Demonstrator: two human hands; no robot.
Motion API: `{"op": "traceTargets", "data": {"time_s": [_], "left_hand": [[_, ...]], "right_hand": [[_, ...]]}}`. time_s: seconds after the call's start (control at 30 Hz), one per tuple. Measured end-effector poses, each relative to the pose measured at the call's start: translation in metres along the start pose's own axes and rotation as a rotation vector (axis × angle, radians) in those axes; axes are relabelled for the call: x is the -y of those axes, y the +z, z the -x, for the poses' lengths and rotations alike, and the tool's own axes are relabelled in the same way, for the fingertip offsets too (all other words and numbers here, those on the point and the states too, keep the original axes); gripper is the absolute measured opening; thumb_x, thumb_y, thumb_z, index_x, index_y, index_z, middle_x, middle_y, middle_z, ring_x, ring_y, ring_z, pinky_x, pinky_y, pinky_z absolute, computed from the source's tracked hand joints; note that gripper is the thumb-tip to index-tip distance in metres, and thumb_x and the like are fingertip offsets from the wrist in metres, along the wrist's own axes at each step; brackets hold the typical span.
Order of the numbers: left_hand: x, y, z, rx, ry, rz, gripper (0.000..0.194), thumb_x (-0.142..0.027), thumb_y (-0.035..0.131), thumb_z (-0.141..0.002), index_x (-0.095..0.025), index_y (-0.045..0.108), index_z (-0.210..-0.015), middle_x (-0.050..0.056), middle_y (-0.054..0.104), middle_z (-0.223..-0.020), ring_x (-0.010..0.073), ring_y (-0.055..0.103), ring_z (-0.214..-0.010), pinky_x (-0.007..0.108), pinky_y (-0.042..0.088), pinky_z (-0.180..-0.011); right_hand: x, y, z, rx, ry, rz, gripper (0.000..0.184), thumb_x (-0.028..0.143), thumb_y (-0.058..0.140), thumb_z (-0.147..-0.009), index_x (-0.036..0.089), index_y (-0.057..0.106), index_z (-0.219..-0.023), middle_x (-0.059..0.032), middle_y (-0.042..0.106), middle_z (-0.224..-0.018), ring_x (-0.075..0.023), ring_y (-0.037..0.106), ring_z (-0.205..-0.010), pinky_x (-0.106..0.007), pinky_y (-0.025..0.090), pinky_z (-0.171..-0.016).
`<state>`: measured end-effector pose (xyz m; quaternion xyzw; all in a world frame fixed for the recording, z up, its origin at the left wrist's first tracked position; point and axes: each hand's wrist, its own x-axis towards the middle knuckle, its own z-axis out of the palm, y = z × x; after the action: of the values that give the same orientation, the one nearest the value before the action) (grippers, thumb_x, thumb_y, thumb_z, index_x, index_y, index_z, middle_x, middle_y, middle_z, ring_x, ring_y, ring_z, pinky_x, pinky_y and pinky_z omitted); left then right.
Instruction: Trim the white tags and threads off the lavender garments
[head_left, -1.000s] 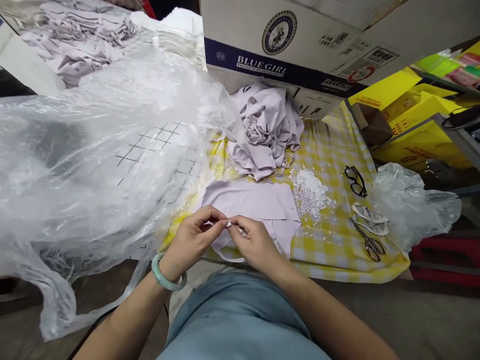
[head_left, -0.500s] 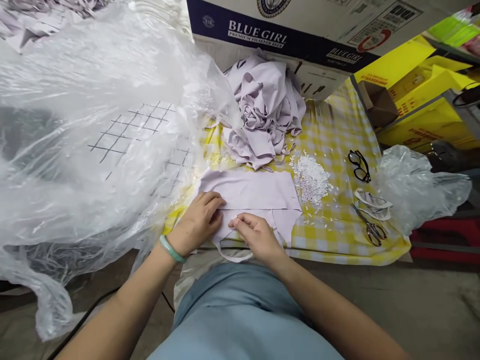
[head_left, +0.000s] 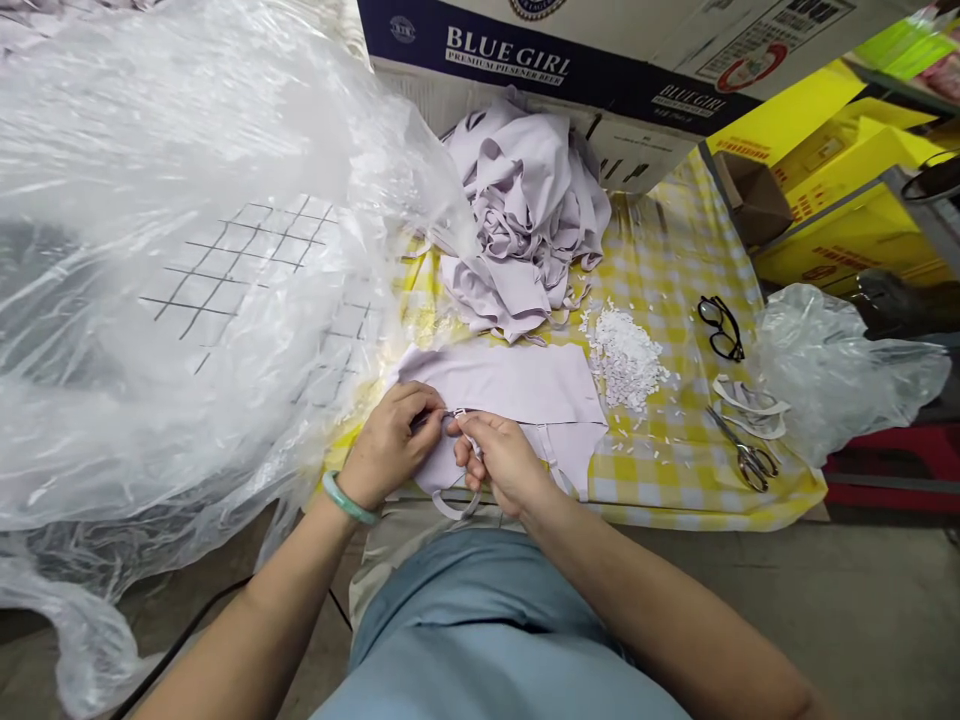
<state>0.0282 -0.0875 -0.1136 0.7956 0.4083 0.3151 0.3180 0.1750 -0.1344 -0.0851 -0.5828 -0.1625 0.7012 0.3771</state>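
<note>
A lavender garment piece with thin straps (head_left: 510, 380) lies flat before me, a seam or folded edge running across it. My left hand (head_left: 401, 430), a green bangle at its wrist, pinches the garment's edge at the left. Close beside it, fingertips almost meeting, my right hand (head_left: 491, 450) grips a thin strap (head_left: 450, 508) that loops down over the table's front edge. A tiny white fitting (head_left: 459, 412) shows at the right fingertips; its exact shape is too small to tell. To the right of the garment lies a heap of small white pieces (head_left: 626, 360).
Crumpled lavender fabric (head_left: 525, 210) is piled behind, against a beer carton (head_left: 540, 70). Clear plastic sheeting (head_left: 187, 250) covers the left. On the yellow checked cloth (head_left: 675, 250) lie glasses (head_left: 721, 328), scissors (head_left: 752, 465) and white strips (head_left: 750, 405). A plastic bag (head_left: 847, 370) is at right.
My hands first met over the small white fitting, then parted, the left taking the garment's edge. Now the right has come back to the left with the strap. The view has tilted downward.
</note>
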Motion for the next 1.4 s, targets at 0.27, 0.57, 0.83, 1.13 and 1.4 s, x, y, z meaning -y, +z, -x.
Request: {"op": "traceTargets", "data": {"time_s": [0.27,0.57,0.83,1.13,1.4], "left_hand": [[-0.001,0.003,-0.003,0.014,-0.046,-0.041,0.010,-0.019,0.053,-0.088,-0.017,0.059,-0.081,0.007,0.063,-0.088,0.0204,0.057,-0.087,0.036,0.047,-0.081],[-0.002,0.002,-0.006,0.030,-0.064,-0.015,0.012,-0.020,0.050,-0.087,-0.018,0.060,-0.080,0.007,0.065,-0.087,0.0207,0.056,-0.086,0.038,0.046,-0.081],[-0.003,0.004,-0.005,0.014,-0.064,-0.002,0.010,-0.019,0.052,-0.086,-0.017,0.060,-0.079,0.007,0.065,-0.086,0.0212,0.057,-0.086,0.037,0.046,-0.081],[-0.002,0.008,-0.003,-0.010,0.000,-0.072,0.012,-0.015,0.052,-0.087,-0.018,0.060,-0.079,0.008,0.064,-0.089,0.0208,0.056,-0.085,0.037,0.046,-0.079],[-0.009,-0.015,-0.001,0.214,-0.008,-0.026,0.021,-0.022,0.058,-0.082,-0.018,0.062,-0.102,0.010,0.063,-0.112,0.0251,0.056,-0.107,0.042,0.045,-0.096]], "right_hand": [[0.002,0.003,-0.006,-0.033,-0.023,0.011,0.010,0.027,0.053,-0.074,0.018,0.057,-0.075,0.0079,0.051,-0.046,-0.0045,0.031,-0.031,-0.017,0.033,-0.030],[0.004,0.002,-0.009,-0.055,-0.047,0.040,0.010,0.029,0.052,-0.072,0.019,0.054,-0.072,0.0092,0.049,-0.043,-0.0039,0.031,-0.029,-0.016,0.031,-0.029],[-0.001,0.006,-0.009,-0.065,-0.077,0.086,0.011,0.030,0.051,-0.072,0.019,0.054,-0.069,0.0093,0.049,-0.043,-0.0044,0.032,-0.028,-0.017,0.031,-0.029],[0.016,0.001,-0.009,0.064,0.219,-0.065,0.017,0.017,0.048,-0.079,0.016,0.054,-0.064,0.0094,0.041,-0.040,-0.0028,0.020,-0.032,-0.017,0.025,-0.035],[-0.022,-0.015,0.043,0.128,0.158,-0.109,0.033,0.049,0.058,-0.086,0.018,0.059,-0.076,-0.0023,0.064,-0.064,-0.0144,0.061,-0.062,-0.031,0.050,-0.071]]}}
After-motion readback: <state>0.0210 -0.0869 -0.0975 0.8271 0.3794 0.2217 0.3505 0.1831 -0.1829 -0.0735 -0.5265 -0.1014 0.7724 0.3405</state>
